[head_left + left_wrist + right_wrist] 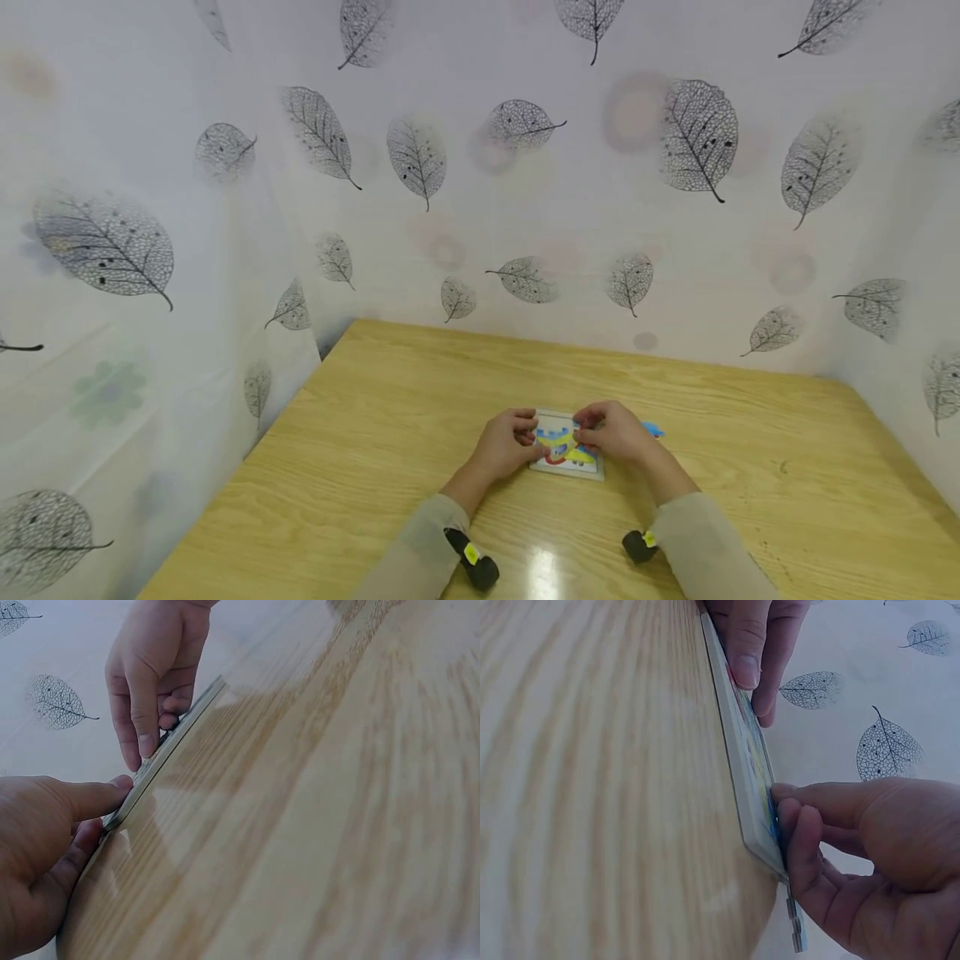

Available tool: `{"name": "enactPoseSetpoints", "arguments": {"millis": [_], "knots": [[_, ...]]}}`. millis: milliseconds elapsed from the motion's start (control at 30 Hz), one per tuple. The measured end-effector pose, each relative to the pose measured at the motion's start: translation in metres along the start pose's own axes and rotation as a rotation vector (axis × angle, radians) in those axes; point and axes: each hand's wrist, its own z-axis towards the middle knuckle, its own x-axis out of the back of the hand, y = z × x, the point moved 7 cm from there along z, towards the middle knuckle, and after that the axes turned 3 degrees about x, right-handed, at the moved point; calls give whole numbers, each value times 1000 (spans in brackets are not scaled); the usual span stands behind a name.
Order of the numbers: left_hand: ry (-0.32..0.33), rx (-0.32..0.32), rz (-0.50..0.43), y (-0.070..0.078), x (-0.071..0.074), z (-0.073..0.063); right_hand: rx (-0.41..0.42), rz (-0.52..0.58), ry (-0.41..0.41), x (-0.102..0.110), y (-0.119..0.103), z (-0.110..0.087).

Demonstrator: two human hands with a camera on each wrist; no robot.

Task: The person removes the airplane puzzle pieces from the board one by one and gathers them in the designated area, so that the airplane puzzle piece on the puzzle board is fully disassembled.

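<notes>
Head: pale-rimmed board [566, 472] (yellow, blue, red)

There's one jigsaw board [566, 473], at least one loose blue piece [652, 429], one left grip [506, 443], one right grip [612, 433], two sleeves [420, 537], two black cameras [483, 572], one wooden surface [412, 392], and over twenty leaf pictures [700, 137].

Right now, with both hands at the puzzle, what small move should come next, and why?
Probably a gentle press by the right hand on the right side of the puzzle, so the pieces there sit flat. Its fingertips are on that side, the left hand holds the left edge, and the blue piece lying outside can wait.
</notes>
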Motion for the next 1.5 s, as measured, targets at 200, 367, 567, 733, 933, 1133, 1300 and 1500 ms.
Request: {"name": "enactPoseSetpoints", "arguments": {"millis": [200,367,567,733,933,1133,1300,1500], "knots": [[-3,2,2,0,-2,1,-12,-88,-6,3,-4,-2],[-1,-1,-2,0,-4,2,6,-136,-31,2,-6,-2],[-1,-2,0,1,-3,1,-4,-155,-2,4,-4,0],[-11,-2,6,2,-3,1,-32,-185,40,7,-4,-4],[3,-23,-2,3,0,0,-10,-219,110,16,-6,-8],[-1,-4,7,0,0,0,-33,-106,130,19,-1,-11],[2,-3,13,1,1,0,-31,22,115,20,4,-14],[3,-8,23,2,0,-1,-73,239,93,24,19,-14]]}}
